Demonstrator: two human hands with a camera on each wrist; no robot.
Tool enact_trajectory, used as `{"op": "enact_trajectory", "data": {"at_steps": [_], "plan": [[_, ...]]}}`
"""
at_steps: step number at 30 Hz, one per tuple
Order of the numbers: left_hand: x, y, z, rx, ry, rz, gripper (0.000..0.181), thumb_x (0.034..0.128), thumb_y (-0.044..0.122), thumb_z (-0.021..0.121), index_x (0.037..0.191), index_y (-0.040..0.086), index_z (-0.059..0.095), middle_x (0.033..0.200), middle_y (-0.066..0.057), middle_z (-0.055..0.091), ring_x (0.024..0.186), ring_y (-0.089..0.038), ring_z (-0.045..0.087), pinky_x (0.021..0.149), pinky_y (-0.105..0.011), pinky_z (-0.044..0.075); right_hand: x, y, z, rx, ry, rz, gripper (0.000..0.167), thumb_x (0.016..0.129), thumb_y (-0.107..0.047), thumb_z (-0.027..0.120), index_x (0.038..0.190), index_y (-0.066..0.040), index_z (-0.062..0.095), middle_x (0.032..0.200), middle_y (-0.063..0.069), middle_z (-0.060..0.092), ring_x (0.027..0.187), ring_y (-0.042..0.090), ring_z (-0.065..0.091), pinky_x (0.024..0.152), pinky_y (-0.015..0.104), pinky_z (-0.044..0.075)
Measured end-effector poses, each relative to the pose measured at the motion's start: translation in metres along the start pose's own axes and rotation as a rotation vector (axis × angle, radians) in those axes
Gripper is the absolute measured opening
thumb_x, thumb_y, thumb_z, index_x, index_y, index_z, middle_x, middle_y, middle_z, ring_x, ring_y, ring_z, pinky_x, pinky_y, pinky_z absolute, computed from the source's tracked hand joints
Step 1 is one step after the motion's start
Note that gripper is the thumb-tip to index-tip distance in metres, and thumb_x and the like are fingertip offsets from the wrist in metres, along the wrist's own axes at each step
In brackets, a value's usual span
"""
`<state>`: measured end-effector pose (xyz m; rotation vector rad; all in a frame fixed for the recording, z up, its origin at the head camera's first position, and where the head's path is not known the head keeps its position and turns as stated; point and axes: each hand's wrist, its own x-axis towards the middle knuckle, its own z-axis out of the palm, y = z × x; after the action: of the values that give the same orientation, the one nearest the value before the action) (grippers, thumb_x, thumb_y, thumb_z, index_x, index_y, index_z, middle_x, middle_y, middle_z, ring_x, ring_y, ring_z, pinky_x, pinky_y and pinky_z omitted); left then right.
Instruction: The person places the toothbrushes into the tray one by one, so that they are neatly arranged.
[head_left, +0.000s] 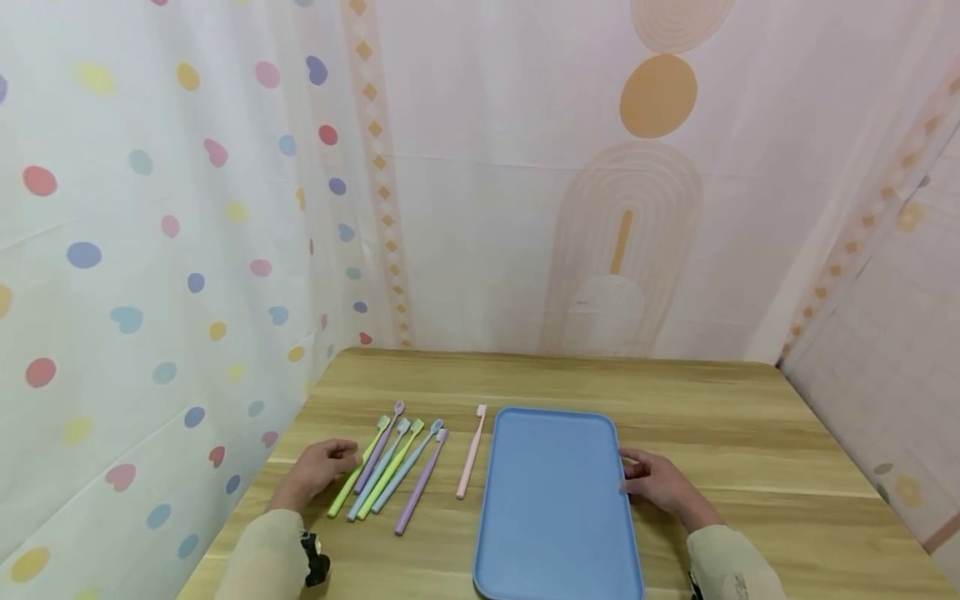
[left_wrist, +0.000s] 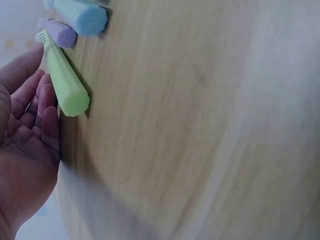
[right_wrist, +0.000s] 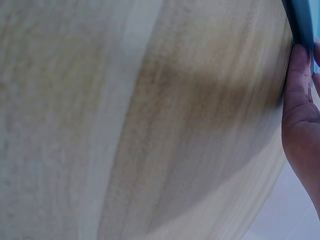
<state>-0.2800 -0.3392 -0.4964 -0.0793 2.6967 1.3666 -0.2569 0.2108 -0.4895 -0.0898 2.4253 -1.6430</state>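
My left hand (head_left: 321, 468) rests at the left end of a row of toothbrushes, its fingers loosely bent beside a green toothbrush (head_left: 347, 492). In the left wrist view the fingers of the left hand (left_wrist: 30, 120) lie close to that green toothbrush (left_wrist: 67, 85), and none wraps round it. Further along the row lie a purple toothbrush (head_left: 375, 461), blue ones and another green one. At the right, my right hand (head_left: 660, 483) touches the right rim of a blue tray (head_left: 555, 500) with its fingertips. The right wrist view shows fairly straight fingers against the tray's edge (right_wrist: 299, 22).
A pink toothbrush (head_left: 471, 454) lies apart from the row, just left of the tray. Another purple toothbrush (head_left: 422, 483) ends the row on the right. The wooden table (head_left: 720, 408) meets patterned curtains (head_left: 480, 208) at the back and sides.
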Motion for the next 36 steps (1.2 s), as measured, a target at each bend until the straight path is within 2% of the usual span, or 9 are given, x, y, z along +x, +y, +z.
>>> {"op": "enact_trajectory", "data": {"at_steps": [4, 13, 29, 36], "plan": [[0.001, 0.001, 0.004, 0.011, 0.033, -0.008, 0.046, 0.0957, 0.018, 0.066, 0.131, -0.010, 0.056, 0.119, -0.022, 0.061, 0.107, -0.033, 0.058, 0.086, -0.043, 0.049, 0.000, 0.000, 0.000, -0.013, 0.004, 0.006, 0.059, 0.084, 0.011, 0.067, 0.139, 0.015, 0.044, 0.100, 0.017, 0.059, 0.086, 0.023, 0.060, 0.076, 0.039, 0.056], [0.004, 0.005, 0.011, 0.112, 0.096, -0.010, 0.038, 0.0938, 0.021, 0.067, 0.120, -0.007, 0.064, 0.114, -0.022, 0.065, 0.106, -0.037, 0.060, 0.090, -0.050, 0.048, -0.001, -0.002, 0.000, -0.019, -0.003, 0.010, 0.059, 0.085, 0.010, 0.067, 0.140, 0.014, 0.044, 0.102, 0.017, 0.059, 0.087, 0.023, 0.060, 0.076, 0.038, 0.056], [0.005, 0.007, 0.015, 0.158, 0.138, 0.005, 0.033, 0.0903, 0.023, 0.070, 0.109, -0.004, 0.069, 0.106, -0.018, 0.068, 0.100, -0.036, 0.062, 0.088, -0.052, 0.048, 0.000, 0.000, 0.000, -0.010, 0.009, 0.011, 0.059, 0.085, 0.012, 0.066, 0.139, 0.015, 0.044, 0.099, 0.016, 0.059, 0.085, 0.021, 0.060, 0.074, 0.037, 0.056], [0.006, 0.006, 0.017, 0.166, 0.172, 0.017, 0.027, 0.0885, 0.020, 0.072, 0.103, -0.003, 0.071, 0.100, -0.015, 0.069, 0.094, -0.032, 0.063, 0.084, -0.050, 0.049, 0.000, 0.001, 0.000, -0.011, 0.006, 0.003, 0.059, 0.084, 0.012, 0.067, 0.138, 0.016, 0.043, 0.097, 0.015, 0.057, 0.084, 0.021, 0.059, 0.073, 0.035, 0.056]]}}
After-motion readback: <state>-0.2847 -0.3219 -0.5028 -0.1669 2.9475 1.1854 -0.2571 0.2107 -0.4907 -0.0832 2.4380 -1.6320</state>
